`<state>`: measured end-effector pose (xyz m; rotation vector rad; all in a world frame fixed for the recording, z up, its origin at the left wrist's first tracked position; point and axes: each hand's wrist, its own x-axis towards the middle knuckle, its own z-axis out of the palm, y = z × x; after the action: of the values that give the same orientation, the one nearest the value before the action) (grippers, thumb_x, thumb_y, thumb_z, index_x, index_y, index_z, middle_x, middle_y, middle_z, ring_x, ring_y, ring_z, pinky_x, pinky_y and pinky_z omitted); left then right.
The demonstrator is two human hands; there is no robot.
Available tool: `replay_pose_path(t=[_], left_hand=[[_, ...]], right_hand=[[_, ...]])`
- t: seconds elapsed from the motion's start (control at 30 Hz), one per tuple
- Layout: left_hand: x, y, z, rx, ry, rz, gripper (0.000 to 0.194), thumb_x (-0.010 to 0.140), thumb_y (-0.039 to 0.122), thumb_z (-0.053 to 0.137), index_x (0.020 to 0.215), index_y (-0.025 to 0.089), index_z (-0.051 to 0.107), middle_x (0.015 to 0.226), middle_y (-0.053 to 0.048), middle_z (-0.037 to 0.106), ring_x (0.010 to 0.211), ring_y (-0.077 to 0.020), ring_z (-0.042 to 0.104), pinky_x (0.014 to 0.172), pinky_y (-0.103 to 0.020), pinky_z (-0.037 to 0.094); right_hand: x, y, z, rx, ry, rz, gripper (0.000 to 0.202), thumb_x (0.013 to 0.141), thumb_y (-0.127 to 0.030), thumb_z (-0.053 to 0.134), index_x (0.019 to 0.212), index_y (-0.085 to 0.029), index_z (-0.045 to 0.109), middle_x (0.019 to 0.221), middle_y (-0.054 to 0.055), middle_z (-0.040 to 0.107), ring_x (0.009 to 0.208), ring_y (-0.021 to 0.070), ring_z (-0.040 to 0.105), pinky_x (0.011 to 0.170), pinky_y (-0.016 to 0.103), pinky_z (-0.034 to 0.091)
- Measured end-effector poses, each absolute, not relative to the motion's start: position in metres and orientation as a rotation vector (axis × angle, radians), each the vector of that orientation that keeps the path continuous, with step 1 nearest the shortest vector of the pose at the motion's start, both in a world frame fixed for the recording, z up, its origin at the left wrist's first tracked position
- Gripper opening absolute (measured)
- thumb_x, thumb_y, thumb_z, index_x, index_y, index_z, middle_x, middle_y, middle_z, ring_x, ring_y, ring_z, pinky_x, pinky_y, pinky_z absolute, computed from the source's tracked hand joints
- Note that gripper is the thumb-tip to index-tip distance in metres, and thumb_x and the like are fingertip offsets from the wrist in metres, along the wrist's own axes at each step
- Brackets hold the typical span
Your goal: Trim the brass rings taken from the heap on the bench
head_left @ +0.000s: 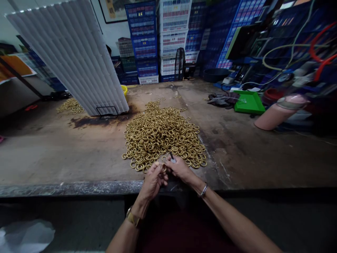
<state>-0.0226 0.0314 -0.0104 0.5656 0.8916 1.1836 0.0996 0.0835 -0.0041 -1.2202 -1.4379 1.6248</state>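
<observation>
A heap of brass-coloured rings [163, 133] lies on the worn table in front of me. At the heap's near edge my two hands are close together. My left hand [153, 181] is closed, with a brass-coloured ring [164, 168] pinched at its fingertips. In my right hand [182, 170], also closed, is a small tool with a light grey body and a dark end [172, 158]; its kind cannot be made out. The right fingertips are close beside the pinched ring, and whether they touch it is unclear.
A white corrugated panel [76, 56] leans in a black wire stand [107, 111] at left, beside a smaller ring pile [70, 106]. To the right are a green tray [249, 102], a dark cloth [222, 99] and a pink cylinder [275, 114]. Stacked crates [144, 49] stand behind the table.
</observation>
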Motion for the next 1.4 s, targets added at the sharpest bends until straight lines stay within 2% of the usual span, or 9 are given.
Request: replay_pose_path(t=[0.1, 0.2, 0.37, 0.63, 0.73, 0.83, 0.9, 1.0, 1.4], left_hand=[[-0.022, 0.031, -0.012, 0.588, 0.917, 1.208, 0.030, 0.069, 0.042, 0.063, 0.075, 0.017, 0.047, 0.060, 0.003, 0.051, 0.047, -0.0075, 0.050, 0.039, -0.017, 0.039], [-0.022, 0.031, -0.014, 0.604, 0.915, 1.221, 0.029, 0.070, 0.041, 0.062, 0.075, 0.017, 0.047, 0.061, 0.003, 0.052, 0.048, -0.0076, 0.050, 0.040, -0.017, 0.040], [-0.022, 0.029, -0.012, 0.607, 0.869, 1.240, 0.031, 0.070, 0.042, 0.062, 0.073, 0.017, 0.045, 0.062, 0.002, 0.050, 0.050, -0.0074, 0.048, 0.043, -0.018, 0.038], [-0.022, 0.027, -0.010, 0.533, 0.776, 1.251, 0.029, 0.071, 0.040, 0.062, 0.074, 0.017, 0.044, 0.065, 0.003, 0.048, 0.049, -0.0054, 0.042, 0.044, -0.018, 0.034], [-0.023, 0.028, -0.007, 0.520, 0.760, 1.264, 0.028, 0.071, 0.038, 0.063, 0.075, 0.018, 0.043, 0.066, 0.003, 0.048, 0.050, -0.0058, 0.043, 0.045, -0.018, 0.035], [-0.023, 0.029, -0.006, 0.534, 0.766, 1.309, 0.025, 0.073, 0.036, 0.061, 0.076, 0.018, 0.043, 0.064, 0.003, 0.048, 0.050, -0.0065, 0.043, 0.045, -0.019, 0.036], [-0.022, 0.030, -0.006, 0.557, 0.796, 1.336, 0.025, 0.073, 0.036, 0.060, 0.075, 0.018, 0.043, 0.063, 0.003, 0.048, 0.049, -0.0067, 0.043, 0.044, -0.019, 0.036], [-0.020, 0.031, -0.008, 0.620, 0.857, 1.350, 0.026, 0.072, 0.038, 0.061, 0.074, 0.018, 0.044, 0.061, 0.004, 0.048, 0.047, -0.0067, 0.043, 0.044, -0.019, 0.037], [-0.026, 0.032, -0.018, 0.856, 0.992, 1.315, 0.027, 0.074, 0.043, 0.056, 0.072, 0.018, 0.046, 0.052, 0.004, 0.050, 0.042, -0.0070, 0.043, 0.044, -0.019, 0.036]], right_hand=[[0.100, 0.086, 0.002, -1.213, -1.608, 1.458, 0.017, 0.066, -0.032, 0.055, 0.062, -0.017, 0.048, 0.050, -0.007, 0.042, 0.046, 0.0053, 0.035, 0.044, 0.018, 0.028], [0.100, 0.086, 0.005, -1.183, -1.642, 1.428, 0.015, 0.067, -0.029, 0.054, 0.061, -0.017, 0.049, 0.052, -0.007, 0.042, 0.048, 0.0058, 0.036, 0.047, 0.018, 0.030], [0.099, 0.083, 0.001, -1.174, -1.508, 1.553, 0.013, 0.069, -0.031, 0.052, 0.068, -0.018, 0.048, 0.047, -0.009, 0.040, 0.040, 0.0046, 0.032, 0.040, 0.017, 0.027], [0.098, 0.083, -0.007, -1.184, -1.413, 1.653, 0.017, 0.070, -0.035, 0.051, 0.069, -0.018, 0.048, 0.048, -0.008, 0.044, 0.035, 0.0040, 0.031, 0.034, 0.017, 0.024], [0.099, 0.084, -0.012, -1.263, -1.475, 1.484, 0.014, 0.072, -0.032, 0.049, 0.068, -0.018, 0.050, 0.049, -0.006, 0.046, 0.039, 0.0056, 0.035, 0.038, 0.017, 0.028], [0.101, 0.081, -0.015, -1.265, -1.746, 1.187, 0.012, 0.073, -0.024, 0.047, 0.066, -0.018, 0.054, 0.057, -0.002, 0.053, 0.052, 0.0090, 0.045, 0.050, 0.020, 0.034], [0.102, 0.077, -0.014, -1.204, -1.959, 1.042, 0.013, 0.074, -0.019, 0.044, 0.067, -0.018, 0.055, 0.061, 0.000, 0.056, 0.057, 0.0104, 0.048, 0.055, 0.021, 0.035], [0.104, 0.073, -0.012, -1.197, -2.153, 0.905, 0.014, 0.071, -0.014, 0.042, 0.065, -0.018, 0.053, 0.058, 0.000, 0.054, 0.053, 0.0108, 0.045, 0.052, 0.021, 0.031], [0.106, 0.072, -0.006, -1.205, -2.262, 0.830, 0.016, 0.066, -0.011, 0.042, 0.068, -0.019, 0.055, 0.059, 0.000, 0.057, 0.054, 0.0119, 0.048, 0.053, 0.021, 0.030]])
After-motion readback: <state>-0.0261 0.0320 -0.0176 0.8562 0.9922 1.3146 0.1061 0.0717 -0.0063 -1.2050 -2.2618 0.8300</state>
